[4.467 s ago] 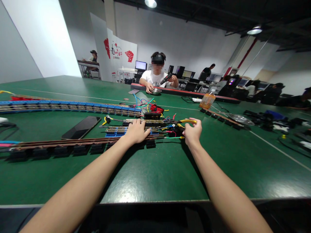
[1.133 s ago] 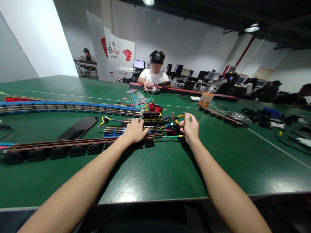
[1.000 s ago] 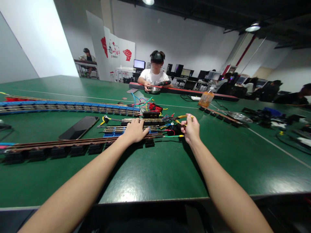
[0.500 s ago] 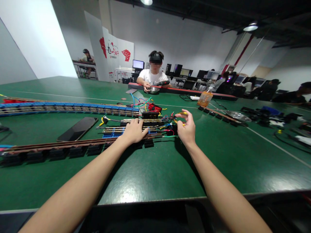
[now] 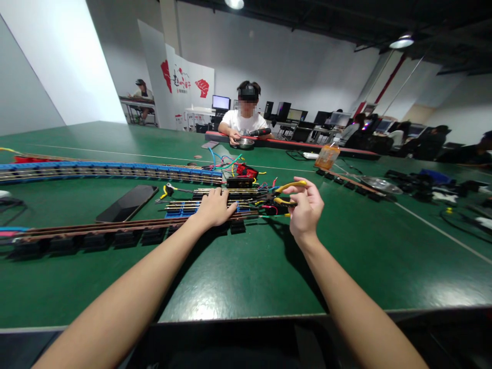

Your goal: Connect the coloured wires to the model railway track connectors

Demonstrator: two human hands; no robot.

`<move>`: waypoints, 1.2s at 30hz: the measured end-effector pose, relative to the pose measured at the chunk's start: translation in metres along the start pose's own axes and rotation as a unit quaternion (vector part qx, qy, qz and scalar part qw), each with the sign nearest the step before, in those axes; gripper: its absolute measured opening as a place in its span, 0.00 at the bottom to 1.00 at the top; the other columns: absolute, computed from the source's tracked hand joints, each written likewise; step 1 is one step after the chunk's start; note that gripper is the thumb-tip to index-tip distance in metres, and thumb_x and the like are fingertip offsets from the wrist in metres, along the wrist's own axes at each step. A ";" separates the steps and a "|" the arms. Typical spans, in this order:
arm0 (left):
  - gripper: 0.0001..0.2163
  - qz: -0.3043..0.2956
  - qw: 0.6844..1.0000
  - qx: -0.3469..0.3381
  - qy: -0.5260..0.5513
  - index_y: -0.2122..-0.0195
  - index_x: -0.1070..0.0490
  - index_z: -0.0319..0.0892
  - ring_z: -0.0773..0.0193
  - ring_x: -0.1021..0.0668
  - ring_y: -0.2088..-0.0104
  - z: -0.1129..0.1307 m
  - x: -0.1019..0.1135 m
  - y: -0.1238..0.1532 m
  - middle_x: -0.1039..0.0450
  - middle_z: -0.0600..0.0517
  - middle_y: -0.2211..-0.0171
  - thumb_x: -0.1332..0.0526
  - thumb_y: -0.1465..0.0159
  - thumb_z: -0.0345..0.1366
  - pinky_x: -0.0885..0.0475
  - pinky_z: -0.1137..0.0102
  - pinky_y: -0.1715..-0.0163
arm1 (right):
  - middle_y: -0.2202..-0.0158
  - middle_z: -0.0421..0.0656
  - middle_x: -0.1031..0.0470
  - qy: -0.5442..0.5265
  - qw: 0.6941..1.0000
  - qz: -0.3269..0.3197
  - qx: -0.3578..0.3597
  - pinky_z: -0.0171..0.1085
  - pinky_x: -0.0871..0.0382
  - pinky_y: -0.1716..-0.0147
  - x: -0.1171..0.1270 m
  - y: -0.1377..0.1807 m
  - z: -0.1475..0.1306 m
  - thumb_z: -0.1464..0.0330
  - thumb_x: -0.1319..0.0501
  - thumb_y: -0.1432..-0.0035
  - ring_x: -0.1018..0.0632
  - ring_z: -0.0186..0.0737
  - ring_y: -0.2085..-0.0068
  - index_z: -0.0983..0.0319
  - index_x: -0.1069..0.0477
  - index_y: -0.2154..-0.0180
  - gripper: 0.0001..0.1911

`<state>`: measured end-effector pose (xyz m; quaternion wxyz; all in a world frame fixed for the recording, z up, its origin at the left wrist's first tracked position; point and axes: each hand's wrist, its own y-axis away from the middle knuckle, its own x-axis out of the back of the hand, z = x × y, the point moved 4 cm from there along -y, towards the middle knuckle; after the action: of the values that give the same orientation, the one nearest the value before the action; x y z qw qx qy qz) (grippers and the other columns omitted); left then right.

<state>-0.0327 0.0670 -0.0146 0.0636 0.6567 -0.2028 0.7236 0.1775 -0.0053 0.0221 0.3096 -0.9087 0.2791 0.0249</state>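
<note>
My left hand (image 5: 215, 207) lies flat across a short toy track section (image 5: 179, 207) with metal rails and blue supports, fingers stretched out. In my right hand (image 5: 307, 207) is a pair of yellow-handled pliers (image 5: 290, 187), its handles spread apart and its dark jaws pointing left among the loose wires at the track's right end. What lies between the jaws is too small to make out. A red block (image 5: 246, 171) with coloured wires is just behind. Alongside runs a long track with copper-coloured rails (image 5: 103, 227) on black supports.
A black phone (image 5: 128, 203) lies left of my left hand. Behind it curves a long blue track (image 5: 115, 171). An orange bottle (image 5: 326, 155) and a metal dish (image 5: 380, 184) stand to the right. Across the green table (image 5: 238, 277), a person (image 5: 244, 120) holds a metal bowl (image 5: 246, 143).
My right hand has moved slightly right, and the pliers' handles now show wider apart. My left hand stays on the track section. The whole view has shifted slightly.
</note>
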 end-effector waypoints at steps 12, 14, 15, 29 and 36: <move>0.27 0.001 1.000 0.001 0.001 0.40 0.38 0.37 0.45 0.32 0.45 0.001 0.001 0.001 0.34 0.36 0.45 0.54 0.32 0.51 0.34 0.56 0.50 | 0.71 0.39 0.25 0.078 0.994 -0.047 0.056 0.36 0.27 0.68 -0.005 0.009 0.003 0.73 0.46 0.52 0.22 0.38 0.67 0.60 0.32 0.55 0.19; 0.27 0.002 1.000 0.001 0.000 0.40 0.39 0.38 0.45 0.33 0.45 0.001 0.001 0.001 0.35 0.37 0.44 0.54 0.32 0.51 0.34 0.56 0.50 | 0.71 0.39 0.25 0.115 0.986 -0.078 0.090 0.36 0.27 0.67 -0.008 0.015 0.001 0.72 0.46 0.49 0.22 0.38 0.67 0.60 0.32 0.55 0.18; 0.27 0.004 1.000 0.001 0.000 0.40 0.39 0.37 0.45 0.32 0.45 0.001 0.001 0.001 0.35 0.37 0.44 0.53 0.32 0.51 0.34 0.56 0.50 | 0.71 0.39 0.25 0.135 0.980 -0.097 0.109 0.35 0.27 0.68 -0.010 0.018 -0.001 0.72 0.46 0.47 0.22 0.37 0.69 0.60 0.31 0.54 0.17; 0.25 0.015 1.000 -0.003 -0.009 0.42 0.38 0.36 0.45 0.32 0.45 0.002 0.000 0.001 0.34 0.38 0.45 0.53 0.32 0.50 0.32 0.56 0.50 | 0.70 0.41 0.23 0.244 0.804 -0.320 0.437 0.31 0.32 0.73 -0.033 0.050 -0.016 0.77 0.46 0.46 0.25 0.32 0.73 0.60 0.26 0.57 0.17; 0.25 0.017 1.000 -0.005 -0.005 0.42 0.37 0.37 0.45 0.32 0.45 0.001 0.000 0.001 0.33 0.38 0.46 0.53 0.32 0.50 0.33 0.55 0.50 | 0.68 0.38 0.21 0.288 0.734 -0.360 0.498 0.32 0.39 0.76 -0.037 0.059 -0.017 0.74 0.44 0.44 0.27 0.30 0.76 0.60 0.25 0.59 0.13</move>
<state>-0.0320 0.0654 -0.0151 0.0535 0.6566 -0.2176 0.7201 0.1136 -0.0351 0.0115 0.6083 -0.6207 -0.0210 -0.4943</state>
